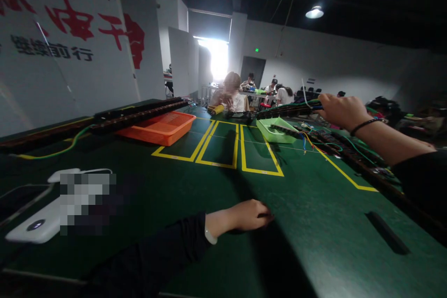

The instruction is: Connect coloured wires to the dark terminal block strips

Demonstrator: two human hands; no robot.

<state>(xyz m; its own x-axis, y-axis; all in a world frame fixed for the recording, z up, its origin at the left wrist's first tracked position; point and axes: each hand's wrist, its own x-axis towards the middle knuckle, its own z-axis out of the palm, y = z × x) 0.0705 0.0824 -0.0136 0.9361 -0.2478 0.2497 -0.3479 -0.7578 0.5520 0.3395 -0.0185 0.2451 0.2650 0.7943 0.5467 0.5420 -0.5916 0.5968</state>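
My left hand (pixel 246 215) rests low over the green tabletop with its fingers curled in; whatever may be inside them is hidden. Out to the right, my raised right hand (pixel 344 111) has its fingers closed on a thin bundle of wires (pixel 317 107). A white strip, perhaps a cable tie (pixel 306 94), sticks up beside those fingers. Just left of that hand runs a long dark strip (pixel 288 111). Below it stands a light green basket (pixel 275 131), with another dark piece and loose coloured wires (pixel 307 142) at its side.
An orange basket (pixel 167 131) stands at the left under long dark strips (pixel 136 116) with wires. Yellow tape (pixel 218 164) marks rectangles on the table (pixel 195 186). A white device (pixel 38 223) lies front left, a black bar (pixel 387 233) right. A person (pixel 232 93) sits opposite.
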